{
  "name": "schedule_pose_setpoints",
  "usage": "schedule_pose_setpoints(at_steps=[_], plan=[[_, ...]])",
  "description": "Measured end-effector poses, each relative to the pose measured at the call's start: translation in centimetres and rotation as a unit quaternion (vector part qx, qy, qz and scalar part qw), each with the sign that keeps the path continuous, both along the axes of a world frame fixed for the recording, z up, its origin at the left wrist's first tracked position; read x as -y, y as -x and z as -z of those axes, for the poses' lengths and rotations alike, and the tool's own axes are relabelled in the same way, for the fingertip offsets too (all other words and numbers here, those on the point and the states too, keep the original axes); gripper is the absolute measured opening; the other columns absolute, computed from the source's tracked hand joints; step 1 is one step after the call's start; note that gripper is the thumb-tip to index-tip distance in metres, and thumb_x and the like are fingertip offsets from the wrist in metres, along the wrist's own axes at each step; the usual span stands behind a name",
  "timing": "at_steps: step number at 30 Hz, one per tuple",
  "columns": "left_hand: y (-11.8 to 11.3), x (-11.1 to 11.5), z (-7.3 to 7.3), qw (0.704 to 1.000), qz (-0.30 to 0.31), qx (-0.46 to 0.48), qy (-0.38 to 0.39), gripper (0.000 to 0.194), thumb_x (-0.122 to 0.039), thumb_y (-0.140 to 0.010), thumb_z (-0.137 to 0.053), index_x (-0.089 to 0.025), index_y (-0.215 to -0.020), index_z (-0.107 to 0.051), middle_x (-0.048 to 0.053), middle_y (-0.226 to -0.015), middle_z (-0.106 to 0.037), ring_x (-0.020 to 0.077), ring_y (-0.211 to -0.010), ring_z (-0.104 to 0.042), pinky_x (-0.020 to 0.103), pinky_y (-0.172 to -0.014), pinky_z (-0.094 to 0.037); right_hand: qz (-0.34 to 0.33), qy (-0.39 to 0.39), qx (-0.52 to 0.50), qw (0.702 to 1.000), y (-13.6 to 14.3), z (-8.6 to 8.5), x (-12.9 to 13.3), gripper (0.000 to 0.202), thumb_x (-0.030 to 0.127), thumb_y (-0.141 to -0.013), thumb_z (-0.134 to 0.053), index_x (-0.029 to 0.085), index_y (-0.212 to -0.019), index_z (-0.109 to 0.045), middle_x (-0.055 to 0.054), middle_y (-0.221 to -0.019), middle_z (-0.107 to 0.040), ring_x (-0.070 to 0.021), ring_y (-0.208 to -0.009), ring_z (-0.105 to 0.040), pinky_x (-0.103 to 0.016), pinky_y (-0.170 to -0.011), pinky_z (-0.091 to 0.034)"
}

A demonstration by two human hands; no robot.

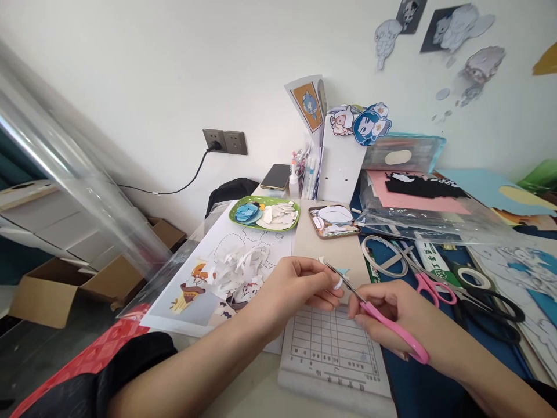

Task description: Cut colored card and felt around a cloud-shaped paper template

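My left hand [304, 287] pinches a small piece of white paper [338, 283], mostly covered by the fingers. In my right hand [391, 316] is a pair of scissors with pink handles [394, 331]; its metal blades reach left to the paper at the left fingertips. Both hands are above a printed form pad [333, 354] with a grid of lines. Left of them, a heap of white paper scraps [241, 267] lies on a sheet with printed drawings [187, 296]. Whether the blades are parted is too small to tell.
Behind the hands are a green tray [235, 223] of blue and white cutouts and a metal tin [321, 233] of paper pieces. Tape rolls [474, 277], pink scissors [435, 288] and black scissors [496, 310] lie right. Cardboard boxes [47, 290] stand on the floor left.
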State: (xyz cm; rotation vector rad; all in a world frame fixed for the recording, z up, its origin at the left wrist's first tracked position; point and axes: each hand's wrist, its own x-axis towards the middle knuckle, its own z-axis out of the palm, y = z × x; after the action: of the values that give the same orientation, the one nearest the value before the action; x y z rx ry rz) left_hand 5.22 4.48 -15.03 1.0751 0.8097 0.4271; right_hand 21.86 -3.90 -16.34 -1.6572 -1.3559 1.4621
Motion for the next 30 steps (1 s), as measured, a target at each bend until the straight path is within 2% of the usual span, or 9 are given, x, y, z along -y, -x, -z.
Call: schedule_pose_setpoints(at_steps=[4, 8, 14, 17, 24, 28, 30], plan=[[0.1, 0.2, 0.2, 1.0, 0.011, -0.018, -0.021, 0.011, -0.023, -0.074, -0.07, -0.013, -0.071, -0.067, 0.001, -0.067, -0.07, 0.0067, -0.056, -0.063, 0.016, -0.056, -0.053, 0.017, -0.015, -0.028, 0.999, -0.4, 0.4, -0.3, 0.01, 0.009, -0.069, -0.054, 0.019, -0.07, -0.056, 0.011, -0.045, -0.038, -0.0046, -0.033, -0.032, -0.017, -0.032, -0.025], [0.2, 0.3, 0.3, 0.998, 0.013, -0.036, -0.044, 0.012, -0.024, -0.073, -0.071, -0.014, -0.075, -0.065, 0.0, -0.069, -0.069, 0.0078, -0.059, -0.063, 0.018, -0.059, -0.053, 0.02, -0.048, -0.056, 0.997, -0.5, -0.2, -0.3, 0.002, 0.017, -0.073, -0.058, 0.017, -0.071, -0.058, 0.01, -0.045, -0.037, -0.0052, -0.037, -0.034, -0.019, -0.037, -0.028], [0.2, 0.5, 0.1, 0.993, 0.025, -0.056, -0.099, 0.014, -0.027, -0.073, -0.071, -0.016, -0.077, -0.064, 0.001, -0.07, -0.066, 0.0119, -0.068, -0.065, 0.022, -0.064, -0.053, 0.06, -0.096, -0.087, 0.99, -0.3, -0.5, -0.3, 0.014, 0.029, -0.078, -0.061, 0.016, -0.08, -0.059, 0.009, -0.05, -0.042, -0.0084, -0.043, -0.042, -0.022, -0.044, -0.037], [0.2, 0.6, 0.0, 0.988, 0.032, -0.063, -0.136, 0.016, -0.031, -0.073, -0.069, -0.016, -0.076, -0.064, -0.001, -0.067, -0.062, 0.0116, -0.063, -0.061, 0.025, -0.063, -0.053, 0.09, -0.123, -0.091, 0.984, -0.2, -0.4, -0.4, 0.014, 0.03, -0.079, -0.062, 0.017, -0.083, -0.058, 0.008, -0.052, -0.043, -0.0096, -0.047, -0.044, -0.023, -0.048, -0.04], [0.2, 1.0, 0.3, 0.97, 0.047, -0.052, -0.234, 0.014, -0.03, -0.075, -0.066, -0.016, -0.076, -0.062, -0.002, -0.06, -0.06, 0.0106, -0.054, -0.056, 0.024, -0.057, -0.047, 0.125, -0.182, -0.081, 0.972, 0.6, -0.5, -0.3, 0.015, 0.026, -0.073, -0.071, 0.018, -0.077, -0.059, 0.005, -0.068, -0.053, -0.0102, -0.056, -0.05, -0.022, -0.052, -0.043], [0.3, 0.6, 0.2, 0.956, 0.04, -0.052, -0.287, 0.012, -0.025, -0.073, -0.064, -0.017, -0.081, -0.06, 0.001, -0.074, -0.066, 0.0125, -0.059, -0.059, 0.025, -0.058, -0.049, 0.155, -0.202, -0.076, 0.964, 0.0, -0.2, -0.8, 0.025, 0.034, -0.068, -0.075, 0.018, -0.076, -0.059, 0.005, -0.068, -0.055, -0.0106, -0.053, -0.051, -0.024, -0.051, -0.045], [0.5, 0.0, 0.0, 0.945, 0.016, -0.064, -0.321, 0.014, -0.024, -0.073, -0.062, -0.018, -0.085, -0.059, 0.003, -0.082, -0.067, 0.0135, -0.061, -0.059, 0.025, -0.056, -0.048, 0.182, -0.216, -0.069, 0.957, -0.8, -0.1, -1.5, 0.027, 0.036, -0.069, -0.075, 0.017, -0.078, -0.058, 0.005, -0.067, -0.056, -0.0099, -0.052, -0.051, -0.025, -0.052, -0.046]])
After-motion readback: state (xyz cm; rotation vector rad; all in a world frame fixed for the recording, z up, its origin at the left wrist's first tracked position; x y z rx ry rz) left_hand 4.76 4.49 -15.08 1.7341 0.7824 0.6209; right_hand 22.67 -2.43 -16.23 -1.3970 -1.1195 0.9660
